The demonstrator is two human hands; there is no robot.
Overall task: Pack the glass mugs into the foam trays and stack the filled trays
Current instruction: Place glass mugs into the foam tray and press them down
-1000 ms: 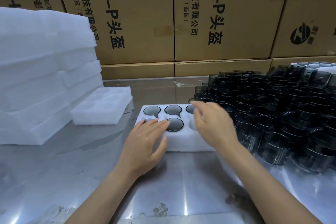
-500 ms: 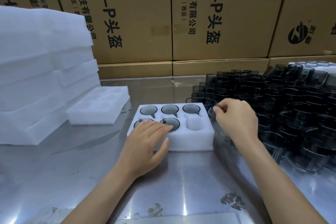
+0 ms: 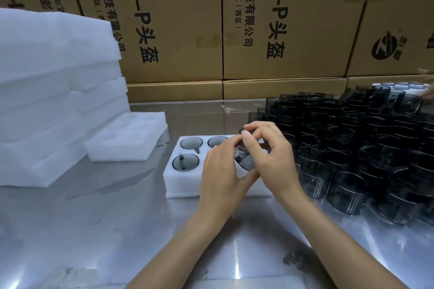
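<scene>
Hands together, the right hand (image 3: 272, 159) and left hand (image 3: 223, 171) grip a glass mug (image 3: 245, 159) above the foam tray (image 3: 183, 183)'s near-right pocket; three filled pockets show, many mugs (image 3: 352, 148) wait.

Mugs (image 3: 366, 148) crowding tray's (image 3: 187, 185) right, seemingly.
</scene>
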